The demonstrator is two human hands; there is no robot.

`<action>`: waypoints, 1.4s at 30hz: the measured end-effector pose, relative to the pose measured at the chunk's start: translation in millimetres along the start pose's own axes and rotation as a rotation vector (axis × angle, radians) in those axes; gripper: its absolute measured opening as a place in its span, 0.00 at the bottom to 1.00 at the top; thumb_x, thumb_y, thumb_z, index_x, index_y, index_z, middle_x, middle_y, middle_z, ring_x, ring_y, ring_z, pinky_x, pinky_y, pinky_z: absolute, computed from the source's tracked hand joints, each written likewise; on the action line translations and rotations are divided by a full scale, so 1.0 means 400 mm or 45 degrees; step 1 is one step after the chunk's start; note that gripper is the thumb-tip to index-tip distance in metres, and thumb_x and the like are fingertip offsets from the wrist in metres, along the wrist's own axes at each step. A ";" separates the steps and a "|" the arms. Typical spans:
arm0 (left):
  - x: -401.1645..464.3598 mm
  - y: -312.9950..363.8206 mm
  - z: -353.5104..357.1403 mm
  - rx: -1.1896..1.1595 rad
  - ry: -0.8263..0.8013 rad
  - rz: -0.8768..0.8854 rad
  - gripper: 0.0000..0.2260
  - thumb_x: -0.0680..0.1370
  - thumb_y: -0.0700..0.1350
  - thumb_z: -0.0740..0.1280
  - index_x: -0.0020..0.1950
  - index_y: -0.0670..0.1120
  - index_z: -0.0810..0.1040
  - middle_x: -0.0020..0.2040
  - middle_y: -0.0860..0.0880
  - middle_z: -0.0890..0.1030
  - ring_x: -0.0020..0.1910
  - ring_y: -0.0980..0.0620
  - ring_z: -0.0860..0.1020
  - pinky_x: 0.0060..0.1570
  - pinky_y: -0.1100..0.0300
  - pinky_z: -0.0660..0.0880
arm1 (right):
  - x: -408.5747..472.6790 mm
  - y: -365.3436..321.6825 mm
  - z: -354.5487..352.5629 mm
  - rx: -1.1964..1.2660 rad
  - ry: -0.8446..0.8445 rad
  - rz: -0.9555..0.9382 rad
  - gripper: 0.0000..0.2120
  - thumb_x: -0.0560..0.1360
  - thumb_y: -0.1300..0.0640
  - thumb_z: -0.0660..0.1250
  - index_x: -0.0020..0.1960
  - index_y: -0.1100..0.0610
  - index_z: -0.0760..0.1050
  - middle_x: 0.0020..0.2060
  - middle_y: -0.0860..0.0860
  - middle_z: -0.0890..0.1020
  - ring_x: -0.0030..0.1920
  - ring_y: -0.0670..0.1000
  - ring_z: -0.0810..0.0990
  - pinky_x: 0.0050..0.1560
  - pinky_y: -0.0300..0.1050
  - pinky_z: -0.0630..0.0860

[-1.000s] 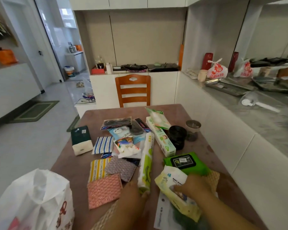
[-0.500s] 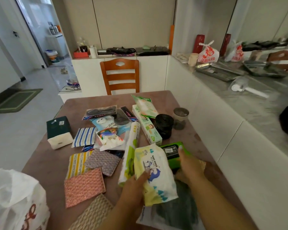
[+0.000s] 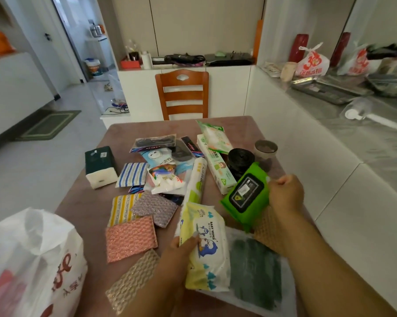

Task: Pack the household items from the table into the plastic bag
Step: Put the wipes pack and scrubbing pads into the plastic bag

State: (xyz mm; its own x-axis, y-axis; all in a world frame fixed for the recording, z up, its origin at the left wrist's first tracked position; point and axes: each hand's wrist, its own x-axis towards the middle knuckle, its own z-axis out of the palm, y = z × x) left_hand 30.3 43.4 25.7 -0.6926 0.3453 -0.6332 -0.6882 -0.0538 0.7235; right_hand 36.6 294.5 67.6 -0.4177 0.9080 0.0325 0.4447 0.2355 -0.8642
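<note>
Green wipes pack (image 3: 246,197), with a black lid on its face, is tilted up off the table at right of centre in the frame, gripped along its right edge by the right hand (image 3: 285,194), fingers curled round it. The left hand (image 3: 181,248), low in the frame at centre, holds a yellow-and-white baby wipes pack (image 3: 204,245) by its left side, thumb across the front. The two hands are apart, each closed on its own pack. The white plastic bag (image 3: 30,259) with red print sits at the lower left corner of the frame, well apart from both packs, its mouth crumpled. The brown table (image 3: 90,209) carries a spread of further items: a pink textured cloth (image 3: 131,239) just left of the baby wipes, a grey textured cloth (image 3: 155,208) above it, a yellow striped cloth (image 3: 122,208), a blue striped cloth (image 3: 132,173), a dark green tissue box (image 3: 100,165) at the left edge of the spread, and a long white-and-green box (image 3: 215,169) beside a black roll (image 3: 241,160). A wooden chair (image 3: 182,93) stands at the table's far end.
</note>
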 end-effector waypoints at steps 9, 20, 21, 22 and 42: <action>-0.048 0.006 -0.006 -0.248 -0.222 0.020 0.30 0.70 0.63 0.68 0.65 0.46 0.77 0.62 0.37 0.80 0.58 0.36 0.80 0.56 0.38 0.76 | -0.163 -0.095 -0.049 0.373 -0.624 -0.016 0.16 0.73 0.59 0.71 0.33 0.54 0.66 0.28 0.52 0.73 0.29 0.49 0.70 0.31 0.42 0.66; -0.238 0.068 -0.109 -0.233 -0.492 0.159 0.15 0.72 0.44 0.71 0.57 0.40 0.82 0.49 0.36 0.85 0.42 0.41 0.86 0.36 0.52 0.82 | -0.433 -0.134 -0.016 0.922 -1.491 0.717 0.20 0.70 0.43 0.68 0.41 0.61 0.85 0.36 0.60 0.86 0.32 0.57 0.85 0.29 0.47 0.81; -0.262 0.075 -0.131 -0.168 -0.347 0.190 0.11 0.77 0.44 0.67 0.56 0.40 0.81 0.44 0.37 0.86 0.38 0.44 0.86 0.33 0.55 0.82 | -0.466 -0.135 -0.005 0.962 -1.574 0.709 0.20 0.64 0.44 0.75 0.43 0.62 0.85 0.40 0.62 0.86 0.34 0.58 0.86 0.31 0.49 0.82; -0.260 0.091 -0.156 -0.132 -0.200 0.229 0.10 0.79 0.44 0.65 0.56 0.41 0.81 0.41 0.38 0.86 0.36 0.45 0.86 0.33 0.56 0.82 | -0.501 -0.141 0.006 0.980 -1.622 0.726 0.25 0.56 0.48 0.81 0.46 0.63 0.85 0.43 0.63 0.85 0.36 0.59 0.86 0.33 0.50 0.82; -0.512 0.160 -0.779 2.236 0.970 0.425 0.13 0.82 0.51 0.55 0.46 0.49 0.76 0.37 0.51 0.73 0.50 0.47 0.80 0.47 0.55 0.76 | -0.909 -0.408 0.341 0.374 -1.977 0.378 0.07 0.78 0.56 0.63 0.55 0.52 0.73 0.46 0.49 0.80 0.41 0.45 0.78 0.41 0.36 0.80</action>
State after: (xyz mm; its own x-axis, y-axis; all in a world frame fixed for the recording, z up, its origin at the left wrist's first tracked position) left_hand 60.8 -322.7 116.0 -0.9954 0.0810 -0.0520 0.0840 0.9947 -0.0596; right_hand 7.8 -121.5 128.3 -0.7906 -0.3484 -0.5036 0.5689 -0.1138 -0.8145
